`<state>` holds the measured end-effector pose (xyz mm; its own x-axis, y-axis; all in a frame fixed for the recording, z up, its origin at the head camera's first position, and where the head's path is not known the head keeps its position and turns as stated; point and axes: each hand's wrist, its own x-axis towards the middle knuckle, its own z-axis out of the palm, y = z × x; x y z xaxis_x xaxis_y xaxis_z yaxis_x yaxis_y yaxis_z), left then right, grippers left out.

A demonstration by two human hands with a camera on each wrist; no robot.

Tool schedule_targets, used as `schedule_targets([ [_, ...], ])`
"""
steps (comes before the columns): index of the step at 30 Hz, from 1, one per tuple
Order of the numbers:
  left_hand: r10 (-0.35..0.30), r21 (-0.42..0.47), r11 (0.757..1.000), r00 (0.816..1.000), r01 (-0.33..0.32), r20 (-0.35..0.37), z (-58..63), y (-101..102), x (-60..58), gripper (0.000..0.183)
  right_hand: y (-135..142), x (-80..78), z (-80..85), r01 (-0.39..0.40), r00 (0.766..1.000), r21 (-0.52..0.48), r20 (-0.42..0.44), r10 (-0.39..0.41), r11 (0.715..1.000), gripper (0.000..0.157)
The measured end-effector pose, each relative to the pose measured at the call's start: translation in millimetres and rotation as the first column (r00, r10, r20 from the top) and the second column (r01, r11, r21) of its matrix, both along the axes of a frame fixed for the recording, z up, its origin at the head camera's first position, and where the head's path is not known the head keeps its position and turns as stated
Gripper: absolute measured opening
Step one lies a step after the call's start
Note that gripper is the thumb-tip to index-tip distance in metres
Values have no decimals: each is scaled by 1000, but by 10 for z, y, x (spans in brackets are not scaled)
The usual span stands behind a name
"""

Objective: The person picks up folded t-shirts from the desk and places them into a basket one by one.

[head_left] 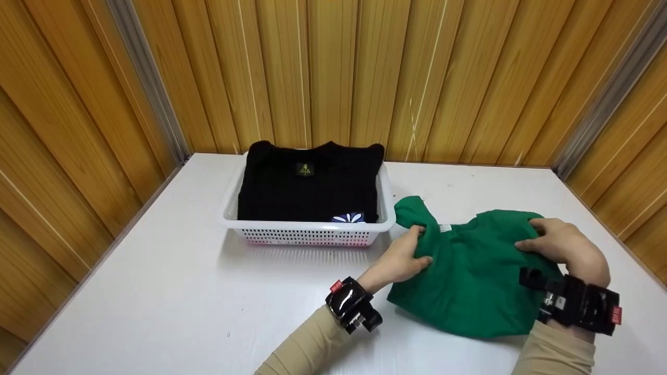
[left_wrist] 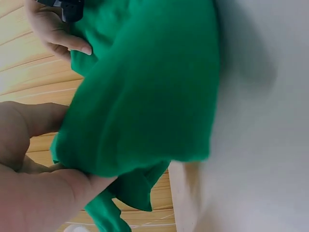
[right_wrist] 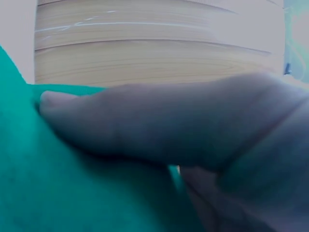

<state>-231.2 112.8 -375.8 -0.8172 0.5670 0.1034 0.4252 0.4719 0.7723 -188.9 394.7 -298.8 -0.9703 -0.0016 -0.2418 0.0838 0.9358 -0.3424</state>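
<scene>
A green shirt [head_left: 474,281], partly folded, with a white neck label, is held between both hands over the right side of the table. My left hand [head_left: 404,258] pinches its left side near the collar, thumb in front and fingers behind the cloth. The right hand [head_left: 565,247] grips the upper right side, its thumb [right_wrist: 120,121] lying on the fabric in the right wrist view. A sleeve flops up at the upper left of the shirt. In the left wrist view the green cloth [left_wrist: 149,92] hangs from the left hand, its lower part close to the white surface.
Left of the shirt stands a white perforated basket [head_left: 307,226]. A folded black shirt [head_left: 307,195] with a neck label and a blue-white print lies in it. The white table [head_left: 156,291] is bordered by wood-look panel walls [head_left: 333,73] at the back and sides.
</scene>
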Motion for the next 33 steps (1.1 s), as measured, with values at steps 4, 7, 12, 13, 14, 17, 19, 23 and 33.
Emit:
schedule_targets([
  [4, 2, 42, 999, 1000, -1, -23, 45, -13, 13, 53, -39, 58, 85, 12, 998, 19, -68, -11, 1000, 66],
  [7, 18, 74, 997, 998, -14, -52, 95, -39, 20, 53, -67, 96, 138, 25, 992, 25, -125, -22, 999, 57],
  [12, 11, 143, 990, 995, 3, -102, 190, -101, 24, 52, -128, 176, 217, 81, 976, 28, -207, -74, 996, 56],
  [13, 6, 160, 987, 994, 11, -109, 209, -114, 24, 52, -140, 196, 230, 99, 971, 23, -220, -91, 995, 57],
  [14, 1, 176, 984, 993, 20, -121, 230, -128, 23, 52, -154, 214, 241, 116, 965, 18, -239, -109, 993, 55],
  [17, -1, 217, 976, 986, 37, -164, 294, -174, 14, 52, -201, 255, 258, 167, 940, -14, -300, -163, 986, 51],
  [19, 8, 247, 968, 982, 39, -186, 335, -217, -2, 52, -244, 261, 265, 184, 920, -39, -344, -186, 982, 50],
  [23, 50, 314, 949, 977, 17, -206, 424, -329, -64, 52, -336, 212, 274, 178, 883, -88, -426, -198, 980, 49],
  [33, 211, 424, 900, 951, -99, -227, 604, -741, -270, 52, -737, 33, 251, 119, 701, -262, -661, -268, 958, 31],
])
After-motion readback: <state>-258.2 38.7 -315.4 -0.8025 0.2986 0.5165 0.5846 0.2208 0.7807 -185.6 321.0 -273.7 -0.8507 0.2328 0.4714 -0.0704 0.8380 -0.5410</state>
